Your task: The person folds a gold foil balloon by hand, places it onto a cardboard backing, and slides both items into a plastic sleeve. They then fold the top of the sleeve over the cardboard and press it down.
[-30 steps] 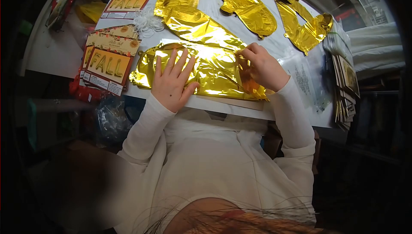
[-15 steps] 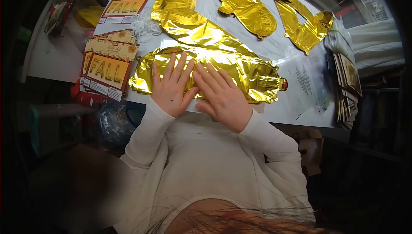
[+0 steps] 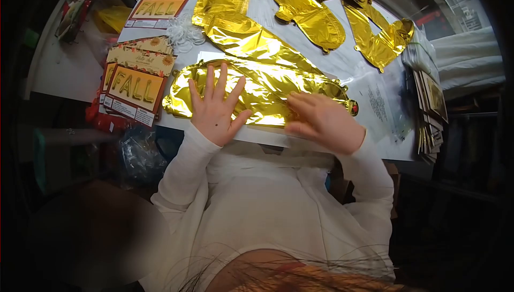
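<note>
A flat gold foil balloon [image 3: 262, 91] lies across the near edge of the white table [image 3: 375, 131]. My left hand [image 3: 216, 107] presses flat on its left part, fingers spread apart. My right hand [image 3: 321, 120] lies palm down on the balloon's right part, fingers together and pointing left. Neither hand grips anything. A small red tab shows at the balloon's right end [image 3: 353, 109].
More gold foil balloons [image 3: 300, 10] lie across the far half of the table. Stacked "FALL" cards [image 3: 134, 80] sit at the left, another [image 3: 155, 8] farther back, with white string [image 3: 182, 32] beside it. Clear bags and card stacks [image 3: 431, 110] crowd the right edge.
My right hand let go of the balloon's folded right end, smoothed it beside my left hand, then slid right along the foil. The balloon now lies unfolded. My left hand stayed put.
</note>
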Tool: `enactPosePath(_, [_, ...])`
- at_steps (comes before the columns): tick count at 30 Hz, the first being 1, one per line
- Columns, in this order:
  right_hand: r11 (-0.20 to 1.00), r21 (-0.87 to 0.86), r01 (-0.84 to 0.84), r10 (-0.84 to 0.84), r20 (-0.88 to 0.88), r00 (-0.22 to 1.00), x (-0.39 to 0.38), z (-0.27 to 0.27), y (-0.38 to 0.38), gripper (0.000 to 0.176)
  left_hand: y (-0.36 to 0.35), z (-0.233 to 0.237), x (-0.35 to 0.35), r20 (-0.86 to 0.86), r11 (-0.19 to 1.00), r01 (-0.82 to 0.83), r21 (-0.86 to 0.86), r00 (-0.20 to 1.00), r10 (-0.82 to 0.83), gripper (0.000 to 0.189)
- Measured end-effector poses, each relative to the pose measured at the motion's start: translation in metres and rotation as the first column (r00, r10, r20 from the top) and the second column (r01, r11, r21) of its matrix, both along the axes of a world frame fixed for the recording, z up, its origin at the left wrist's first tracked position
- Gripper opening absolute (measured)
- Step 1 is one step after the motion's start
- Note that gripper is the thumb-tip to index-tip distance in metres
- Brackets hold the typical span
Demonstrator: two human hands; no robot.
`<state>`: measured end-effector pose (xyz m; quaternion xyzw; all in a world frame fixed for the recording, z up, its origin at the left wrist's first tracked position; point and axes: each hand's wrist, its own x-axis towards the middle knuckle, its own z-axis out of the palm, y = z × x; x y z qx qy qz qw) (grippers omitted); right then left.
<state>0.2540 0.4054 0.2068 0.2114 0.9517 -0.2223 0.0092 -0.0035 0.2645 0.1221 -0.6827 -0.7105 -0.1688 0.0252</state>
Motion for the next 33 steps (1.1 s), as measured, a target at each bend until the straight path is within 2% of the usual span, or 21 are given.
enactPosePath(1, [0.980, -0.191, 0.055, -0.028, 0.143, 0.989, -0.026, 0.028, 0.019, 0.054, 0.001, -0.001, 0.000, -0.004, 1.000, 0.000, 0.004, 1.000, 0.000, 0.075])
enactPosePath(2, [0.997, -0.080, -0.009, 0.008, -0.009, 1.000, -0.037, 0.018, 0.039, 0.049, 0.001, -0.001, 0.000, -0.008, 1.000, 0.002, -0.003, 1.000, -0.002, 0.075])
enactPosePath(4, [0.994, 0.001, 0.106, -0.105, -0.111, 0.988, -0.073, -0.009, 0.080, 0.052, 0.000, -0.001, -0.001, -0.019, 1.000, -0.006, -0.005, 1.000, 0.005, 0.075])
enactPosePath(6, [0.964, 0.180, 0.198, -0.144, -0.272, 0.951, -0.104, -0.057, 0.117, 0.062, 0.001, -0.002, -0.001, 0.001, 1.000, -0.007, 0.021, 1.000, 0.007, 0.074])
enactPosePath(7, [0.964, 0.184, 0.189, -0.133, -0.280, 0.951, -0.114, -0.054, 0.126, 0.062, 0.001, -0.002, -0.001, -0.006, 1.000, -0.017, 0.026, 1.000, 0.017, 0.074])
enactPosePath(9, [0.957, -0.087, 0.278, -0.283, -0.049, 0.958, -0.131, -0.053, 0.141, 0.071, 0.001, -0.002, -0.002, -0.001, 0.999, -0.006, 0.035, 1.000, 0.006, 0.073])
enactPosePath(10, [0.916, -0.264, 0.302, -0.325, -0.045, 0.945, -0.135, -0.055, 0.147, 0.066, 0.001, -0.002, 0.000, 0.012, 0.999, -0.029, 0.027, 1.000, 0.028, 0.073])
enactPosePath(13, [0.866, -0.402, 0.298, -0.295, 0.072, 0.953, -0.140, -0.057, 0.164, 0.054, 0.000, -0.004, -0.001, 0.023, 0.999, -0.028, 0.030, 0.999, 0.027, 0.073])
enactPosePath(14, [0.838, -0.478, 0.263, -0.272, 0.053, 0.961, -0.140, -0.064, 0.171, 0.045, 0.000, -0.003, -0.001, 0.022, 0.999, -0.027, 0.033, 0.999, 0.026, 0.073])
enactPosePath(15, [0.839, -0.476, 0.264, -0.273, 0.052, 0.961, -0.140, -0.067, 0.167, 0.045, 0.000, -0.002, -0.001, 0.025, 0.999, -0.029, 0.037, 0.999, 0.028, 0.075])
enactPosePath(17, [0.812, -0.529, 0.246, -0.425, -0.248, 0.870, -0.137, -0.076, 0.157, 0.037, 0.000, -0.002, 0.000, 0.029, 0.999, -0.032, 0.044, 0.999, 0.030, 0.077])
enactPosePath(20, [0.805, -0.572, 0.160, -0.321, -0.192, 0.927, -0.127, -0.041, 0.126, 0.032, 0.000, -0.003, -0.001, 0.074, 0.998, -0.047, 0.052, 0.996, 0.043, 0.082])
enactPosePath(21, [0.923, -0.373, 0.097, -0.219, -0.299, 0.929, -0.123, -0.041, 0.113, 0.032, 0.000, -0.004, -0.001, 0.063, 0.998, -0.042, 0.056, 0.997, 0.039, 0.084])
enactPosePath(23, [0.956, -0.279, -0.093, -0.066, -0.511, 0.857, -0.114, -0.052, 0.089, 0.037, 0.000, -0.006, -0.001, 0.053, 0.997, -0.044, 0.060, 0.998, 0.041, 0.086])
enactPosePath(24, [0.955, -0.280, -0.096, -0.063, -0.511, 0.857, -0.108, -0.051, 0.075, 0.037, 0.001, -0.006, -0.001, 0.052, 0.997, -0.048, 0.059, 0.998, 0.045, 0.085])
enactPosePath(26, [0.980, -0.198, 0.035, -0.093, -0.291, 0.952, -0.094, -0.036, 0.046, 0.048, 0.001, -0.007, -0.001, 0.052, 0.997, -0.052, 0.057, 0.997, 0.049, 0.085])
enactPosePath(27, [0.996, -0.078, 0.035, -0.046, -0.140, 0.989, -0.092, -0.024, 0.032, 0.058, 0.001, -0.007, -0.001, 0.039, 0.998, -0.054, 0.043, 0.998, 0.052, 0.084])
enactPosePath(29, [0.982, 0.145, -0.120, 0.178, -0.512, 0.840, -0.085, -0.066, 0.026, 0.060, 0.001, -0.009, -0.002, 0.026, 0.998, -0.052, 0.029, 0.998, 0.052, 0.082])
enactPosePath(31, [0.982, 0.157, -0.104, 0.164, -0.443, 0.882, -0.079, -0.068, 0.011, 0.059, 0.000, -0.005, -0.002, -0.010, 1.000, -0.010, -0.009, 1.000, 0.010, 0.075])
enactPosePath(32, [0.977, 0.183, -0.106, 0.173, -0.399, 0.900, -0.078, -0.067, 0.005, 0.060, 0.000, -0.001, -0.001, 0.120, 0.994, 0.025, 0.109, 0.992, -0.038, 0.064])
enactPosePath(33, [0.972, 0.209, -0.108, 0.179, -0.355, 0.918, -0.077, -0.066, 0.002, 0.061, -0.001, -0.002, -0.001, 0.119, 0.994, 0.030, 0.107, 0.992, -0.043, 0.064])
